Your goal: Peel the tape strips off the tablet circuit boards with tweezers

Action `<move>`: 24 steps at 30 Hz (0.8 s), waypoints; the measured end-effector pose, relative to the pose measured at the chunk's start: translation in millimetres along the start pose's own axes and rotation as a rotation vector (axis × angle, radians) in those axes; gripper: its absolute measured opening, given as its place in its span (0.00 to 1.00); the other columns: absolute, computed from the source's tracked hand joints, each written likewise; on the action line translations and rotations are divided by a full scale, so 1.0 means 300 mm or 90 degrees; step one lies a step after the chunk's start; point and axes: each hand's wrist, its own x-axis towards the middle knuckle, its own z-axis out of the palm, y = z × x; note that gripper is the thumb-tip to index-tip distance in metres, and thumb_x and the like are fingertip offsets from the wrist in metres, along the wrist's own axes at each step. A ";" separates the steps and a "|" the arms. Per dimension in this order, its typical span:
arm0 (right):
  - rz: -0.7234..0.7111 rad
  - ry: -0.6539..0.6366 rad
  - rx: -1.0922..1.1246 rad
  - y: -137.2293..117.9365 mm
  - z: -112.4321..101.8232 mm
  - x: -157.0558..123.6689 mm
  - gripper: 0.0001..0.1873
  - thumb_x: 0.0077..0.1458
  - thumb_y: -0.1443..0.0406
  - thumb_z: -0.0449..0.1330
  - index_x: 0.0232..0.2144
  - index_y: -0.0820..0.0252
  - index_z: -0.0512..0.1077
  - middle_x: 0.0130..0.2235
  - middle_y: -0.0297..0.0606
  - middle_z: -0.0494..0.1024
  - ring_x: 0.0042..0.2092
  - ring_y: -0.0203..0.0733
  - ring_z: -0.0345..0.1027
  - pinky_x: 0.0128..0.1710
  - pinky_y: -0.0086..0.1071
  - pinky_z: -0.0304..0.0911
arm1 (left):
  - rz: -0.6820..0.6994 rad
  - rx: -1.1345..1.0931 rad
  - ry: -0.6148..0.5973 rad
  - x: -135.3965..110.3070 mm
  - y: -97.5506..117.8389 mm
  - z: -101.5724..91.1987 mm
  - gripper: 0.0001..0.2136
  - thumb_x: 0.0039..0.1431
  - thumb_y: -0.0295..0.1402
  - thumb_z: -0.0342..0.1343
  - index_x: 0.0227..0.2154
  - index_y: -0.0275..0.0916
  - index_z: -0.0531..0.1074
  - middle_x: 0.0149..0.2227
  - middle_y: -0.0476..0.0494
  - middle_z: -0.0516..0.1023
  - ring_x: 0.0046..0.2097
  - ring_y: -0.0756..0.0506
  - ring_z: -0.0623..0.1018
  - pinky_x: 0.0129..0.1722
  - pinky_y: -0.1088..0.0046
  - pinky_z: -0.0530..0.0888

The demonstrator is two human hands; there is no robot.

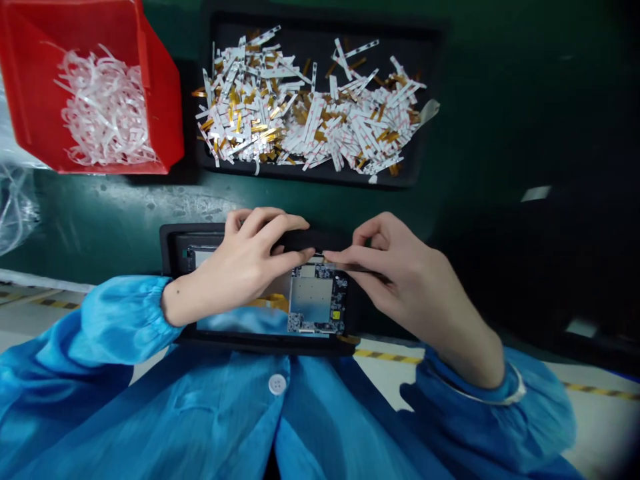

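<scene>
A black tray holds an open tablet-like device with a shiny back and a circuit board at its right end. My left hand reaches across the device with its fingers stretched out. Its thumb tip touches near the top edge of the board, and the other fingertips rest around the tray's far rim. My right hand comes from the right, closed on slim dark tweezers. Their tip points at the board's upper edge, close to my left thumb. What lies under the tips is too small to make out.
Behind stands a black tray heaped with white and gold strips. A red bin with curly clear strips is at the upper left, beside clear plastic. Small pale pieces lie on the green table at right.
</scene>
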 end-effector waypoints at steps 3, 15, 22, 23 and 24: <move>0.007 -0.037 -0.066 0.005 -0.019 -0.007 0.14 0.63 0.65 0.55 0.43 0.54 0.80 0.36 0.38 0.66 0.26 0.33 0.61 0.17 0.27 0.50 | 0.006 0.008 -0.009 0.011 0.007 -0.003 0.13 0.69 0.24 0.45 0.49 0.41 0.71 0.57 0.37 0.69 0.56 0.38 0.66 0.45 0.60 0.58; 0.020 0.004 0.194 0.043 -0.034 -0.041 0.14 0.60 0.65 0.62 0.48 0.50 0.79 0.37 0.38 0.67 0.28 0.31 0.62 0.24 0.30 0.60 | 0.011 0.036 -0.021 0.029 0.040 -0.038 0.11 0.70 0.29 0.46 0.50 0.39 0.70 0.57 0.37 0.71 0.57 0.38 0.69 0.48 0.59 0.63; 0.163 0.314 0.371 0.040 -0.017 -0.023 0.08 0.60 0.65 0.62 0.30 0.49 0.80 0.33 0.37 0.72 0.39 0.40 0.68 0.33 0.35 0.62 | 0.106 -0.059 -0.025 0.034 0.039 -0.004 0.14 0.72 0.26 0.40 0.54 0.32 0.65 0.54 0.41 0.78 0.59 0.46 0.72 0.51 0.67 0.66; 0.192 0.303 0.380 0.040 -0.003 -0.016 0.09 0.62 0.63 0.61 0.29 0.51 0.78 0.30 0.36 0.71 0.34 0.37 0.67 0.29 0.34 0.61 | 0.108 -0.058 -0.027 0.032 0.039 -0.002 0.14 0.72 0.26 0.40 0.54 0.32 0.65 0.54 0.41 0.78 0.60 0.46 0.72 0.52 0.67 0.66; 0.226 0.287 0.404 0.041 0.010 -0.009 0.11 0.63 0.61 0.59 0.28 0.52 0.75 0.28 0.34 0.70 0.28 0.34 0.64 0.24 0.32 0.58 | 0.107 -0.056 -0.029 0.029 0.039 0.000 0.14 0.72 0.26 0.40 0.54 0.32 0.65 0.55 0.41 0.78 0.60 0.46 0.72 0.52 0.67 0.66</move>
